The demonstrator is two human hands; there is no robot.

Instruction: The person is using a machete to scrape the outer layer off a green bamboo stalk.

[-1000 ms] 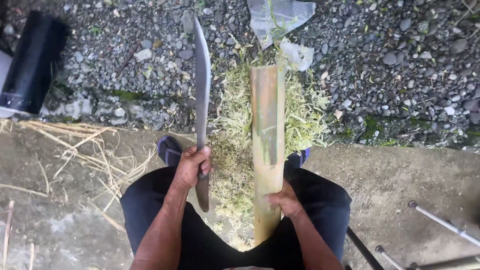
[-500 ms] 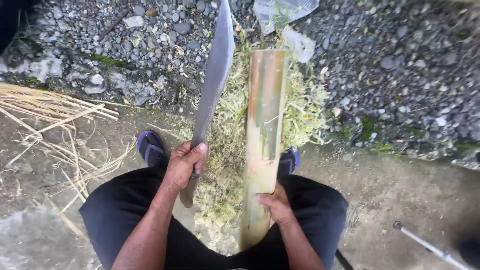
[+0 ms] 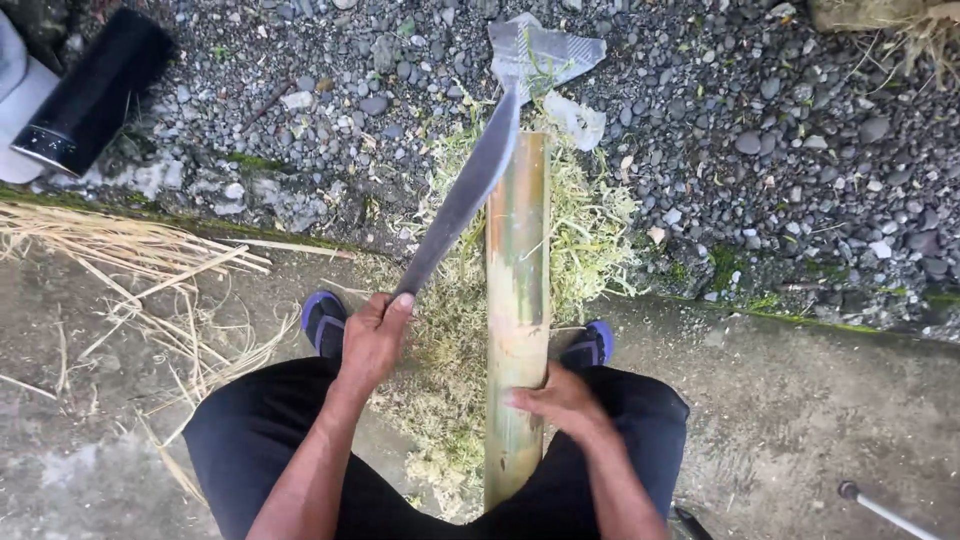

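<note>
Right now we grip a long knife (image 3: 470, 195) by its handle in our left hand (image 3: 373, 335), fist closed around it, the blade slanting up and to the right with its upper part against the left side of the bamboo pole (image 3: 517, 300). Our right hand (image 3: 560, 402) is wrapped on the pole's lower part, holding it between our knees; the pole runs from our lap out onto the gravel (image 3: 800, 130).

What could go wrong, as we judge it: the blade could skid down the smooth green skin toward the right hand lower on the pole, or toward our legs and the blue shoes (image 3: 325, 322) on either side. The round pole might also roll if the grip loosens.

We sit on a rough concrete step (image 3: 830, 400), damp-looking, with moss along its edge. A heap of pale green shavings (image 3: 590, 240) lies around the pole, dry straw (image 3: 120, 250) to the left, a black cylinder (image 3: 90, 95) at the upper left, and a scrap of plastic (image 3: 550, 50) beyond the pole's far end.
</note>
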